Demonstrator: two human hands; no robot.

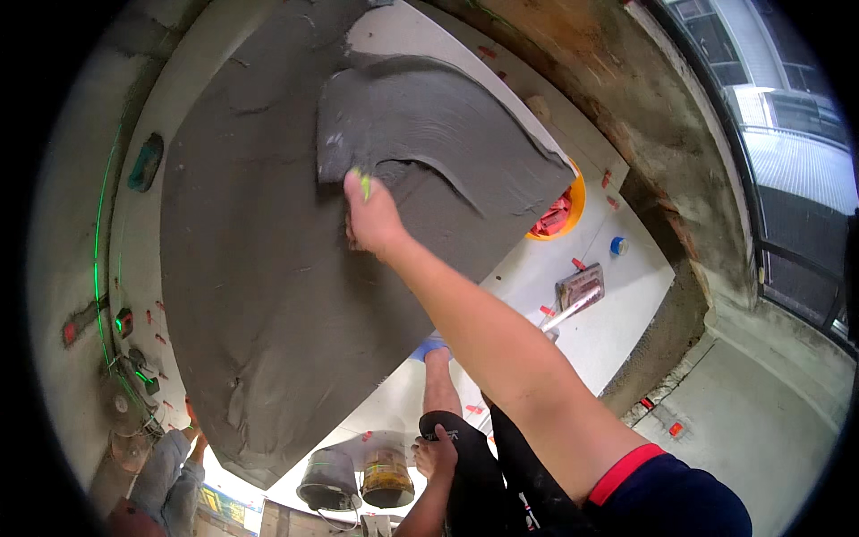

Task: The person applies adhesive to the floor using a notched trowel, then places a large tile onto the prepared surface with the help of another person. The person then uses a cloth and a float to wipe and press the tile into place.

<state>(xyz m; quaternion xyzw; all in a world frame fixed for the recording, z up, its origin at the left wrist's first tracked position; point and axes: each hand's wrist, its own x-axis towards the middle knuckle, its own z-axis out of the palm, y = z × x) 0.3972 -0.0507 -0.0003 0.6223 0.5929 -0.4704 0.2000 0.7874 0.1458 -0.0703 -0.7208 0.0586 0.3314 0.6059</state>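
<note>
My right hand (374, 215) is closed around the yellow-green handle of a trowel (333, 157). Its blade is coated in mortar and lies against the wet layer, so its exact outline is hard to make out. Grey mortar (259, 233) covers most of a large pale slab (394, 29), whose bare surface shows near the far edge. Thick ridges and curved sweep marks run to the right of the trowel. My left hand (436, 455) rests on my black-clad knee, thumb apart from the fingers, holding nothing.
Beyond the slab's right edge sit a yellow bucket (577, 201) of red pieces, a blue roll (619, 245) and a long-handled tool (580, 291) on white tiles. Two dirty buckets (329, 479) stand near my feet. Another person's legs (165, 470) show lower left, near green laser devices (123, 322).
</note>
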